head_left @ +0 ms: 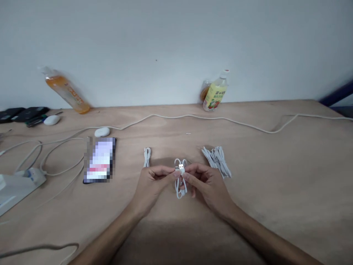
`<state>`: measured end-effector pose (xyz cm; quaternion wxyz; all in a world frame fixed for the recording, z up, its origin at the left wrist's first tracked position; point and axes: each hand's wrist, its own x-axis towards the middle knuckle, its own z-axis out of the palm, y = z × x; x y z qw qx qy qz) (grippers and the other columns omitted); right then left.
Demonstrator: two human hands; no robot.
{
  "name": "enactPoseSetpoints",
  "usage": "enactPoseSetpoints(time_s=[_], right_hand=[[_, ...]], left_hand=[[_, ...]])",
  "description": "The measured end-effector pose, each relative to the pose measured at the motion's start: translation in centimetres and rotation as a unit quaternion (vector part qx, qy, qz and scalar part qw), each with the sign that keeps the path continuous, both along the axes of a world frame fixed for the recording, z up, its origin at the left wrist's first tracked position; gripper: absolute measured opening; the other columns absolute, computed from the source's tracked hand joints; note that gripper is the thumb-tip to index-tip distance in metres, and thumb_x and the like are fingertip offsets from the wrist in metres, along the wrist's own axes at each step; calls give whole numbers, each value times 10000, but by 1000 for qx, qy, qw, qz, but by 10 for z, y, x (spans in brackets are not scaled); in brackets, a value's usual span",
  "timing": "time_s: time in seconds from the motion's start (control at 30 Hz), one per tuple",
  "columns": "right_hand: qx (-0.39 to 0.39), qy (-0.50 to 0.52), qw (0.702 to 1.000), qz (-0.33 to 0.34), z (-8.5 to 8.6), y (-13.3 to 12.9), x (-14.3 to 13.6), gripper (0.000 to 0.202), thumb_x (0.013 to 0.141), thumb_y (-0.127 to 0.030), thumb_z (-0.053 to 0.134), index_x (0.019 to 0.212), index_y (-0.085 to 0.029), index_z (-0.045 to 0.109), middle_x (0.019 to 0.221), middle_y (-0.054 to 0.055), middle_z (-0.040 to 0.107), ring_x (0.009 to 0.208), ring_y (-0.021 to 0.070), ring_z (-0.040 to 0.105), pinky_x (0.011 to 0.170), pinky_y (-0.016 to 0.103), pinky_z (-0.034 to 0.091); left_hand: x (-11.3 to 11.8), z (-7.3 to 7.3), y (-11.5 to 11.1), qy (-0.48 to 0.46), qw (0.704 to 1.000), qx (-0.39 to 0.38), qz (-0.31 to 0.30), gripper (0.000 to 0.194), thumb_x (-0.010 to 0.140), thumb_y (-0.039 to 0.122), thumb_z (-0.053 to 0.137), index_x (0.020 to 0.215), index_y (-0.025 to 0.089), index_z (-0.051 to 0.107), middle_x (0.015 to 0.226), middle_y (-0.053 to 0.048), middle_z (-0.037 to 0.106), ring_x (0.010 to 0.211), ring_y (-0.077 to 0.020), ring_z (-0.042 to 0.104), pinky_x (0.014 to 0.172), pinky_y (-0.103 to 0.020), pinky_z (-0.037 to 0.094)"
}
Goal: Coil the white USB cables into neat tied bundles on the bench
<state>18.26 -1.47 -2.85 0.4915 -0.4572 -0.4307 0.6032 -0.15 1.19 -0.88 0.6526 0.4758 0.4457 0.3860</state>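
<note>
A coiled white USB cable (181,191) is held up between both hands, its metal USB plug pointing away from me. My left hand (154,184) pinches it from the left, thumb and forefinger closed near a second, smaller connector end. From the right, my right hand (206,184) pinches the cable by the USB plug's white housing, with some fingers curled behind the loops. Beyond my left hand lies a folded white cable (147,156), partly hidden by it. A bundle of several white cables (217,160) rests on the table just past my right hand.
Left of the hands lies a phone (99,160) with a blurred screen, near a white earbud case (102,132) and a power strip (19,187). A long white cord (190,116) crosses the table. An orange bottle (67,90) and a yellow-labelled bottle (216,92) lean against the wall.
</note>
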Motion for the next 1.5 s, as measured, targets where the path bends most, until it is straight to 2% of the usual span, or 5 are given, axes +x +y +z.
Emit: enactPoseSetpoints(time_s=[0.23,0.63,0.9,1.5], right_hand=[[5,-11,1000,-24,1,-2,-4,323,842,-558,867,836,-238,824,639,12,748,440,119,566,398,238,472],[7,-21,1000,-10,0,-2,-1,347,859,-587,850,875,-241,830,683,19,762,483,128,594,420,242,496],[10,-2,1000,0,-1,-1,-1,288,871,-536,850,873,-249,830,660,0,737,485,116,580,428,226,476],[22,0,1000,4,0,-1,-1,301,884,-533,841,892,-234,812,667,-4,731,501,109,590,434,210,477]], left_hand=[[1,0,1,-18,1000,-4,-1,213,782,424,907,825,218,874,768,-73,839,688,-212,773,728,-329,629],[1,-1,1,4,999,-9,32,261,696,418,967,830,216,869,814,-73,853,707,-211,782,721,-314,623],[0,-2,1,1,999,-9,31,172,720,355,942,816,230,873,807,-60,855,672,-169,767,692,-259,600],[1,-2,0,9,999,-26,46,204,698,338,962,811,209,852,755,-30,841,642,-140,748,668,-221,578]])
